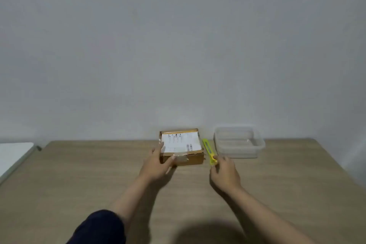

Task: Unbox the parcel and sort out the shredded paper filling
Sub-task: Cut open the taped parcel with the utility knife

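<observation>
Your parcel [181,146], a flat brown cardboard box with a white shipping label on top and torn tape on its near edge, sits closed mid-table [79,174] near the wall. Your left hand [158,161] grips its 8 o'clock corner. At its 3 o'clock, your right hand [224,172] pinches the yellow cutter [209,151]. Farther toward 3 o'clock stands a clear plastic tub [239,142]; nothing shows inside it.

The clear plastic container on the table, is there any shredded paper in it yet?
No, the clear plastic container beside the yellow box cutter shows only its see-through walls and bottom, and the cardboard parcel is shut.
</observation>
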Demonstrator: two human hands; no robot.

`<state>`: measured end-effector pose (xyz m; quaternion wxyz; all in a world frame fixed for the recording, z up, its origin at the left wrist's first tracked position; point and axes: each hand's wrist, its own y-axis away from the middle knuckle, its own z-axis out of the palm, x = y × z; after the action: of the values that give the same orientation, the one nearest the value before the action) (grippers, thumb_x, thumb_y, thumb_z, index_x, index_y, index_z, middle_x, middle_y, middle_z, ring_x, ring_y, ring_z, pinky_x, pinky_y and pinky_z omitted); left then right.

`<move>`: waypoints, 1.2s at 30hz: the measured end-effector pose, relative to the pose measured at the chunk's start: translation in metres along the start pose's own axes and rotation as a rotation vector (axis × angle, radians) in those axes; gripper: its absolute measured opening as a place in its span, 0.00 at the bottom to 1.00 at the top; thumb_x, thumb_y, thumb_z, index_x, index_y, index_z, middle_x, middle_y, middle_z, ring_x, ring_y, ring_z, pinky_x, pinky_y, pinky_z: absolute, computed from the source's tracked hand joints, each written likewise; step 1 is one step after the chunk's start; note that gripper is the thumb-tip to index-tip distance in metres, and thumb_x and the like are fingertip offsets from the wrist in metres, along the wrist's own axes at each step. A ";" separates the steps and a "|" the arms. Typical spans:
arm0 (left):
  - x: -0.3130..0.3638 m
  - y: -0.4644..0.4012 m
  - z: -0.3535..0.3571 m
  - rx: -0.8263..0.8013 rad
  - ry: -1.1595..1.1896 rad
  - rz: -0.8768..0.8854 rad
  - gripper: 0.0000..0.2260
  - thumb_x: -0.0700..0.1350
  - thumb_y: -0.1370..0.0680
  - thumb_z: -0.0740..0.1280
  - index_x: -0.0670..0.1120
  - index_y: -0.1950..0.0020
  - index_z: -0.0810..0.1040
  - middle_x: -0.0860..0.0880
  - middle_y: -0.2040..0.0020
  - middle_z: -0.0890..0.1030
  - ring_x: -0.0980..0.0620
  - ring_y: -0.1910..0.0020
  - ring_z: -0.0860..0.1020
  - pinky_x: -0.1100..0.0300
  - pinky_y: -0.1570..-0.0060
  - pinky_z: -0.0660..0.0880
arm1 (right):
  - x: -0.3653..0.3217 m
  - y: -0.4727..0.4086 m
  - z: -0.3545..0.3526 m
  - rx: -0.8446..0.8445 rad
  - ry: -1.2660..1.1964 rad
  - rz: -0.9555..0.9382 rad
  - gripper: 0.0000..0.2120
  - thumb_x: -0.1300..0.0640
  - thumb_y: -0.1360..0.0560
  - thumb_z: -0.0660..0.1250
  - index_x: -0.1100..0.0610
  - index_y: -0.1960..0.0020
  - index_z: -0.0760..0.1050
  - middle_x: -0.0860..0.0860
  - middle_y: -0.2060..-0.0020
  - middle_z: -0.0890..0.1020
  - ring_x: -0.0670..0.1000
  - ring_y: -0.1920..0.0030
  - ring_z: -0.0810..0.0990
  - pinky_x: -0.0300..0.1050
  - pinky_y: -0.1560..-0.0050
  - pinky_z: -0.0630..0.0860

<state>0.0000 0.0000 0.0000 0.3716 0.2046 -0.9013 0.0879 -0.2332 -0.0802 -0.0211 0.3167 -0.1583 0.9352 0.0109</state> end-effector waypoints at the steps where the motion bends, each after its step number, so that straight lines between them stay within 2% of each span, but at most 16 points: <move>1: -0.002 -0.003 0.003 0.006 0.049 0.008 0.36 0.61 0.29 0.67 0.51 0.25 0.60 0.46 0.32 0.69 0.47 0.34 0.70 0.57 0.35 0.67 | 0.002 -0.003 0.004 0.004 0.019 0.017 0.20 0.56 0.27 0.62 0.55 0.35 0.72 0.56 0.40 0.74 0.58 0.38 0.71 0.51 0.42 0.73; 5: -0.009 -0.014 0.019 -0.010 0.144 -0.010 0.31 0.51 0.24 0.68 0.48 0.24 0.60 0.48 0.27 0.64 0.50 0.30 0.66 0.65 0.36 0.61 | 0.007 -0.014 0.023 0.008 0.052 0.068 0.23 0.54 0.26 0.61 0.53 0.31 0.69 0.54 0.36 0.73 0.57 0.37 0.70 0.51 0.40 0.72; 8: -0.018 -0.024 0.032 -0.001 0.249 -0.050 0.27 0.50 0.23 0.67 0.48 0.26 0.64 0.49 0.27 0.65 0.55 0.31 0.65 0.66 0.36 0.60 | 0.010 -0.022 0.035 0.046 0.146 0.075 0.19 0.51 0.26 0.61 0.52 0.36 0.73 0.52 0.40 0.75 0.56 0.41 0.71 0.50 0.42 0.70; 10: -0.024 -0.028 0.040 0.032 0.335 -0.074 0.24 0.50 0.23 0.67 0.51 0.29 0.66 0.49 0.29 0.68 0.56 0.33 0.67 0.63 0.36 0.63 | 0.012 -0.025 0.039 0.105 0.114 0.102 0.13 0.49 0.26 0.62 0.52 0.44 0.76 0.52 0.47 0.77 0.55 0.44 0.73 0.49 0.46 0.69; 13: -0.032 -0.031 0.053 0.092 0.404 -0.099 0.22 0.53 0.25 0.68 0.58 0.33 0.68 0.50 0.32 0.72 0.51 0.33 0.70 0.52 0.32 0.68 | 0.015 -0.027 0.042 0.137 0.017 0.148 0.06 0.51 0.28 0.67 0.52 0.54 0.75 0.52 0.54 0.76 0.56 0.50 0.75 0.48 0.51 0.70; 16: -0.034 -0.031 0.057 0.129 0.418 -0.102 0.21 0.51 0.26 0.70 0.57 0.34 0.70 0.49 0.33 0.73 0.50 0.34 0.70 0.49 0.34 0.69 | 0.013 -0.028 0.040 0.079 -0.126 0.166 0.06 0.55 0.29 0.69 0.52 0.54 0.73 0.51 0.54 0.73 0.54 0.53 0.75 0.47 0.52 0.73; 18: -0.032 -0.032 0.057 0.142 0.426 -0.087 0.21 0.50 0.26 0.70 0.55 0.34 0.70 0.49 0.33 0.73 0.50 0.34 0.70 0.50 0.34 0.70 | 0.013 -0.029 0.037 0.019 -0.195 0.161 0.08 0.58 0.30 0.70 0.53 0.52 0.73 0.52 0.53 0.73 0.52 0.54 0.74 0.43 0.54 0.71; 20: -0.033 -0.033 0.058 0.149 0.427 -0.073 0.21 0.50 0.26 0.70 0.56 0.34 0.70 0.49 0.34 0.73 0.50 0.34 0.70 0.50 0.34 0.70 | 0.015 -0.030 0.033 -0.004 -0.229 0.158 0.10 0.61 0.32 0.72 0.54 0.54 0.74 0.52 0.57 0.75 0.52 0.57 0.74 0.41 0.58 0.68; 24: -0.036 -0.032 0.058 0.146 0.444 -0.082 0.22 0.58 0.29 0.69 0.63 0.37 0.69 0.51 0.34 0.73 0.51 0.34 0.71 0.48 0.35 0.70 | 0.012 -0.029 0.024 -0.039 -0.291 0.280 0.10 0.66 0.37 0.68 0.54 0.61 0.73 0.50 0.67 0.75 0.52 0.64 0.73 0.43 0.67 0.66; 27: -0.035 -0.032 0.057 0.137 0.447 -0.084 0.23 0.61 0.31 0.67 0.64 0.37 0.68 0.52 0.34 0.73 0.52 0.34 0.70 0.49 0.34 0.70 | 0.005 -0.027 0.013 -0.072 -0.381 0.364 0.09 0.67 0.36 0.67 0.55 0.61 0.73 0.51 0.65 0.76 0.51 0.63 0.73 0.41 0.67 0.68; 29: -0.033 -0.033 0.055 0.127 0.443 -0.072 0.22 0.57 0.29 0.69 0.61 0.36 0.69 0.52 0.34 0.73 0.52 0.34 0.70 0.49 0.34 0.70 | -0.004 -0.024 0.004 -0.022 -0.457 0.379 0.07 0.68 0.33 0.66 0.57 0.59 0.74 0.51 0.64 0.77 0.50 0.63 0.74 0.40 0.66 0.69; 31: -0.034 -0.034 0.053 0.110 0.432 -0.065 0.21 0.53 0.27 0.70 0.60 0.36 0.70 0.51 0.34 0.73 0.52 0.34 0.70 0.49 0.34 0.70 | -0.015 -0.019 -0.002 0.091 -0.514 0.319 0.08 0.68 0.33 0.67 0.57 0.60 0.74 0.50 0.67 0.75 0.50 0.66 0.73 0.39 0.66 0.69; 34: -0.037 -0.035 0.048 0.082 0.434 -0.055 0.20 0.53 0.28 0.71 0.62 0.38 0.70 0.52 0.35 0.74 0.52 0.36 0.72 0.52 0.36 0.72 | -0.037 -0.017 -0.005 0.236 -0.603 0.211 0.08 0.68 0.33 0.70 0.57 0.62 0.74 0.49 0.69 0.75 0.48 0.67 0.73 0.39 0.65 0.72; 36: -0.038 -0.035 0.046 0.065 0.440 -0.054 0.20 0.51 0.28 0.72 0.62 0.39 0.71 0.51 0.36 0.75 0.52 0.37 0.73 0.56 0.38 0.72 | -0.050 -0.025 0.001 0.280 -0.620 0.166 0.08 0.67 0.33 0.71 0.57 0.63 0.74 0.48 0.69 0.76 0.46 0.67 0.73 0.35 0.65 0.72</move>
<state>0.0107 -0.0346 -0.0587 0.5545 0.2163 -0.7895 0.1494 -0.1875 -0.0894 0.0101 0.6025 -0.0260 0.7965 -0.0442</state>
